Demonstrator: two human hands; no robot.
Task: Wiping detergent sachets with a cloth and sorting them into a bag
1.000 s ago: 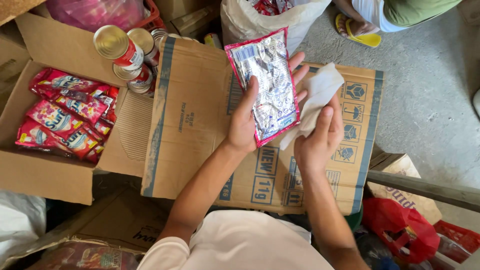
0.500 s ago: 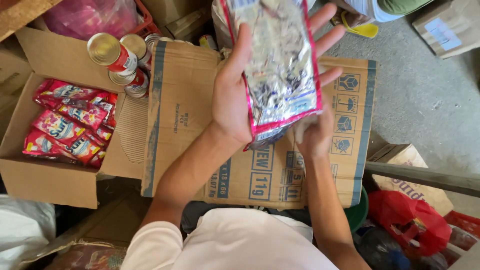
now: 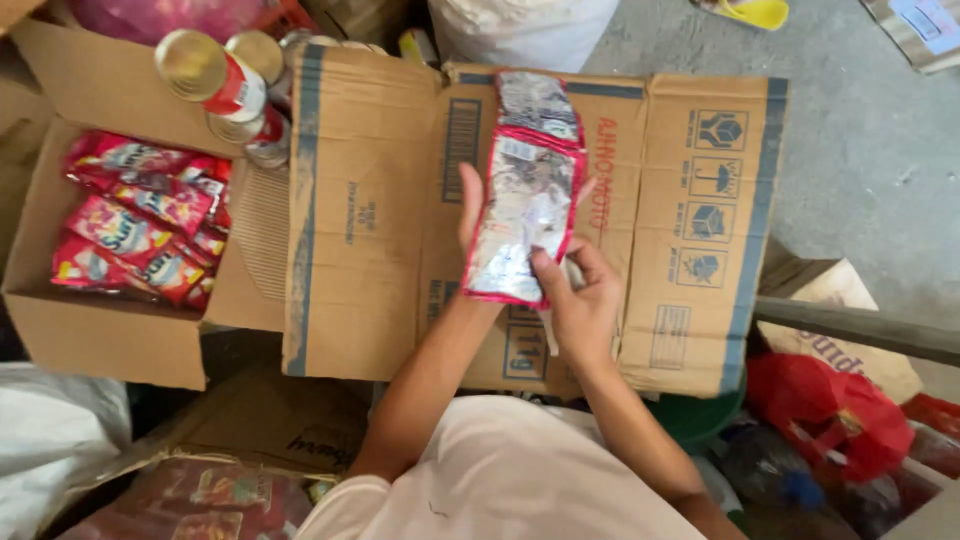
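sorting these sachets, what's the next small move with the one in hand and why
Probably carry the silver, red-edged sachet left and lay it in the open box. Both the left hand and right hand hold it flat above the flattened cardboard, and similar red sachets already lie in that box.

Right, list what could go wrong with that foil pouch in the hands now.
1. The silver foil pouch is pinched only along its lower part by the left hand and right hand; its upper end stands free and might fold or slip.
2. If dropped, it would likely land on the flattened cardboard box and could slide toward the cans.
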